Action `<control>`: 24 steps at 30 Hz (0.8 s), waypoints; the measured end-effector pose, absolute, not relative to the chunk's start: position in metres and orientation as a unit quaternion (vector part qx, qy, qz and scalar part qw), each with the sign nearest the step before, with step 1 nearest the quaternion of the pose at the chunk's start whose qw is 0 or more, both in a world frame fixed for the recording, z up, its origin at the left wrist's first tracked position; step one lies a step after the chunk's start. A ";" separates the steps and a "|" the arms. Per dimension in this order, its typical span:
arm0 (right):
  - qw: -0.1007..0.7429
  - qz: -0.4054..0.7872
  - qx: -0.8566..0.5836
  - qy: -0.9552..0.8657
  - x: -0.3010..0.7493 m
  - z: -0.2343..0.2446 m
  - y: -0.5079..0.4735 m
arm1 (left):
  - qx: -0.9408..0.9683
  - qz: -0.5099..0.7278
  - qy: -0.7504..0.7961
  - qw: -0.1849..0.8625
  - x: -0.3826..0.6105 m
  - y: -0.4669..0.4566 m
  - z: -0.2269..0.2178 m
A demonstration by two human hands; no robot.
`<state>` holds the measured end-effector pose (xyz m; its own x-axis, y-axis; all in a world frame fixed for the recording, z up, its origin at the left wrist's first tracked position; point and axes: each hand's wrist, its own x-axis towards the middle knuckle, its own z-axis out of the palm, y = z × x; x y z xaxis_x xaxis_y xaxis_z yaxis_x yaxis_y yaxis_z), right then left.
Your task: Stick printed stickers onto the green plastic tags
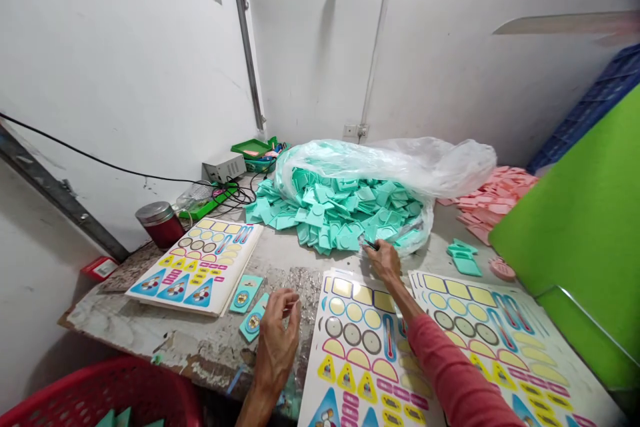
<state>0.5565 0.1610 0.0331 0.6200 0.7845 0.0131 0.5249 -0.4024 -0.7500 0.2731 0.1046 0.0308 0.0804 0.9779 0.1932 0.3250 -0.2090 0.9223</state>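
Note:
My right hand (384, 259) reaches out to the front of a heap of mint-green plastic pieces (320, 213). Its fingers pinch a slim dark tool (371, 245) that looks like tweezers; the tip is too small to make out. Closer to me, my left hand (280, 327) is curled with its fingertips together, and whatever they may hold is hidden. Beside it lie two mint-green pieces with round stickers, one farther off (245, 293) and one right by the fingers (254, 319). Under my right forearm is a stack of sticker sheets (345, 347).
More sticker sheets lie at the left (195, 267) and right (480, 327). A clear plastic bag (400, 160) covers the green heap. Pink pieces (490, 197), a green board (575, 247), a red cup (163, 225) and a red basket (150, 380) surround the workspace.

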 end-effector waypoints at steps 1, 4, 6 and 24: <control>0.389 0.200 -0.797 -0.417 0.559 0.036 0.149 | 0.613 0.438 0.498 0.430 0.283 0.102 0.034; 0.407 0.316 -0.720 -0.465 0.551 0.049 0.099 | 0.535 0.403 0.454 0.588 0.321 0.093 0.042; 0.396 0.391 -0.674 -0.487 0.535 0.055 0.061 | 0.488 0.379 0.409 0.671 0.346 0.081 0.044; 0.382 0.121 -0.861 -0.314 0.501 0.011 -0.090 | 0.404 0.332 0.454 0.722 0.357 0.009 0.010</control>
